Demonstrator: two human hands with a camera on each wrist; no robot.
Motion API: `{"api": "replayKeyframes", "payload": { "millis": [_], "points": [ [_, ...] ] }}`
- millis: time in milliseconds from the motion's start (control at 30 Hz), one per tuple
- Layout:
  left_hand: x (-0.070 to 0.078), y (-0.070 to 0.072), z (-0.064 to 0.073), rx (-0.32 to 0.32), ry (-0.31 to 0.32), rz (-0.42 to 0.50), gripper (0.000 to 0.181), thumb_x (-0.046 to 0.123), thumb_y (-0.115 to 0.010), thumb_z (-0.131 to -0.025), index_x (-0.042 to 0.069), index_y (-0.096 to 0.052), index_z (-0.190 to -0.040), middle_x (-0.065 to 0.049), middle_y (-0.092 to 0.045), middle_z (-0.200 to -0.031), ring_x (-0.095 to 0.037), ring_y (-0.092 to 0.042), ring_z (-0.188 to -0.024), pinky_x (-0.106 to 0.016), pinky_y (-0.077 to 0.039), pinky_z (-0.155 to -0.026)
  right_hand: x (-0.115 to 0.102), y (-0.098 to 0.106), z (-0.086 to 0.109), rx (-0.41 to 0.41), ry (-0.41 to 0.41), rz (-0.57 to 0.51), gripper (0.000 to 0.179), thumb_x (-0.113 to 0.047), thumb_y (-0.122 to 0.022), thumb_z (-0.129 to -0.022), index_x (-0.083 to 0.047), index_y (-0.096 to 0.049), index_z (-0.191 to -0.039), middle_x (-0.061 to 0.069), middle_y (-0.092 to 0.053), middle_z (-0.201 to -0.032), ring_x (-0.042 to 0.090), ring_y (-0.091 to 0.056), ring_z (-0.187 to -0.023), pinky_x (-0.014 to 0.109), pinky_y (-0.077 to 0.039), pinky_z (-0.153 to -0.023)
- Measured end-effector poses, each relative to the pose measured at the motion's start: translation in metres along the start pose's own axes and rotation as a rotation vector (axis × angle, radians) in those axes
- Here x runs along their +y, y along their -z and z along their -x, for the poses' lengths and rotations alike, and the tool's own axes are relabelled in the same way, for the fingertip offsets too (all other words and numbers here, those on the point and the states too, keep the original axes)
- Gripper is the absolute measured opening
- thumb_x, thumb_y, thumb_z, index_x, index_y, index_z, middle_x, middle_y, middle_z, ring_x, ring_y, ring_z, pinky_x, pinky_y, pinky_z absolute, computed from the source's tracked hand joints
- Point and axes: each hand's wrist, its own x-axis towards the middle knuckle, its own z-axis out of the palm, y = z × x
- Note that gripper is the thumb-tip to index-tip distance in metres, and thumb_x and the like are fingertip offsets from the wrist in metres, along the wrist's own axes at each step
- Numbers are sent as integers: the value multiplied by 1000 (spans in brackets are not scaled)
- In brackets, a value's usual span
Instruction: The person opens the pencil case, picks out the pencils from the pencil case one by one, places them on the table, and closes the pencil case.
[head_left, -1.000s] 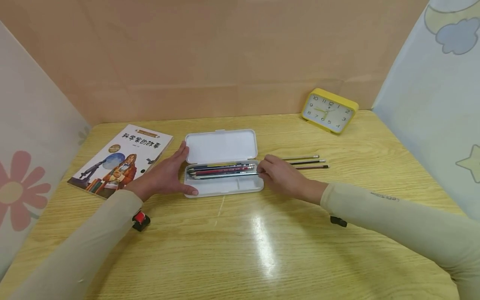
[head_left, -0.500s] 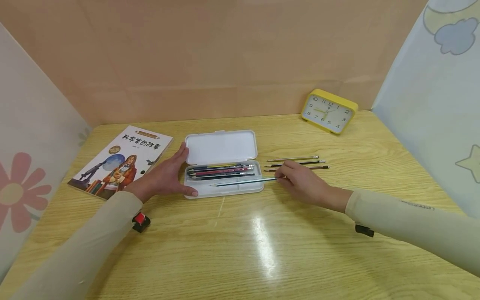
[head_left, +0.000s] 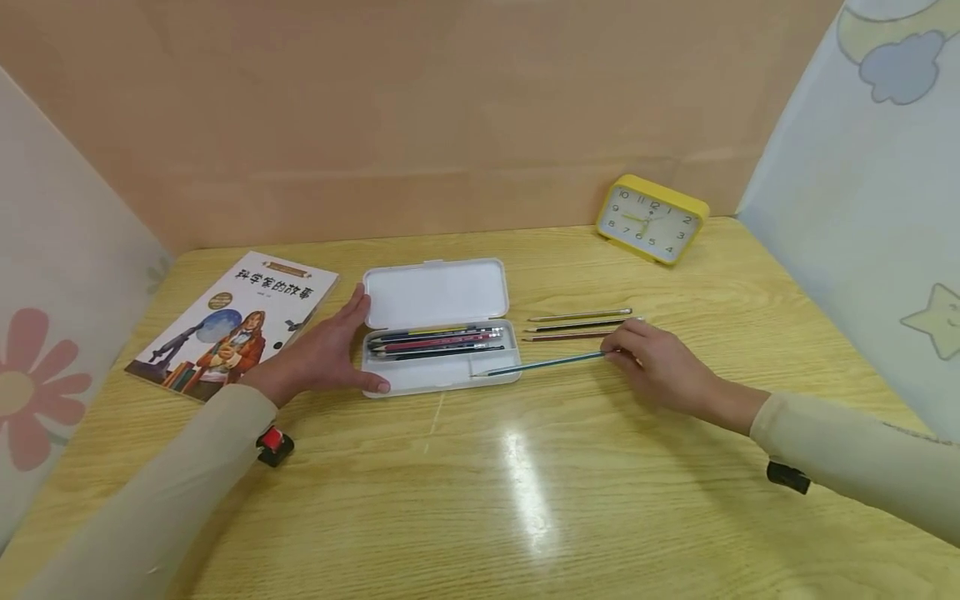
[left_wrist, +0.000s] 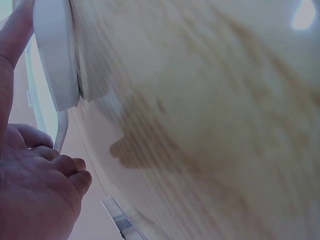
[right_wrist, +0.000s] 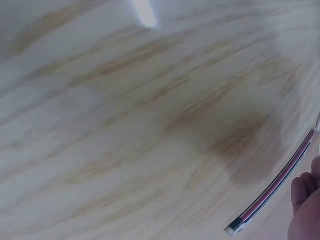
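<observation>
Left hand: From my remote post I see the person's left hand (head_left: 322, 354) at the left end of the white pencil case (head_left: 420, 381), thumb at the near left corner, fingertips beside the left edge of the lid (head_left: 435, 294); thumb and fingers are spread wide apart.
Right hand: In my head view the right hand (head_left: 663, 367) has thumb and fingers together, pinching the blue-green pencil (head_left: 551, 363) near its right end; my right wrist view catches only part of this hand.
Blue-green pencil: I find it slightly aslant, sharpened tip pointing left over the near right part of the case; whether the tip touches the case I cannot tell.
Pencil case: It lies open on the wood-grain tabletop (head_left: 375, 500), lid folded back on the far side.
Pencils in the case: I make out a bundle (head_left: 435, 342) lying lengthwise in the far compartment, red and dark barrels among them.
Loose pencils: Three (head_left: 577, 325) lie side by side just right of the case, tips left; from far to near I read tan, black and reddish-brown.
Alarm clock: A yellow-framed one (head_left: 651, 225) stands tilted at the back right.
Book: I see an illustrated cover (head_left: 232, 325) at the left, partly behind the left forearm.
</observation>
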Motion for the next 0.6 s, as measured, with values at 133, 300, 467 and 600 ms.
{"api": "replayKeyframes", "payload": {
  "millis": [133,300,467,600],
  "points": [
    [-1,0,1,2,4,0,138,66,-78,-59,4,4,-151,-7,16,-155,-34,-1,-141,-51,-16,-109,7,5,8,17,-8,16,26,13,-72,-73,-7,-64,-87,-2,-56,-85,8,-50,-70,30,-47,-57],
    [-1,0,1,6,4,-1,138,66,-78,-58,5,4,-151,-6,16,-155,-34,-2,-141,-51,-16,-109,16,10,19,31,-31,45,27,14,-71,-72,-6,-64,-88,-1,-57,-85,11,-54,-72,34,-49,-59],
    [-1,-1,2,5,8,2,137,65,-78,-59,5,3,-151,-6,16,-155,-36,-3,-141,-52,-17,-109,27,14,27,46,-57,80,23,13,-70,-74,-5,-64,-88,-1,-57,-86,11,-55,-72,33,-49,-58],
    [-1,-1,2,7,11,3,137,66,-78,-59,5,2,-151,-6,15,-155,-36,-4,-140,-53,-17,-108,35,16,33,58,-74,90,22,12,-69,-76,-4,-64,-89,1,-58,-88,11,-54,-72,33,-48,-58]
  ]
}}
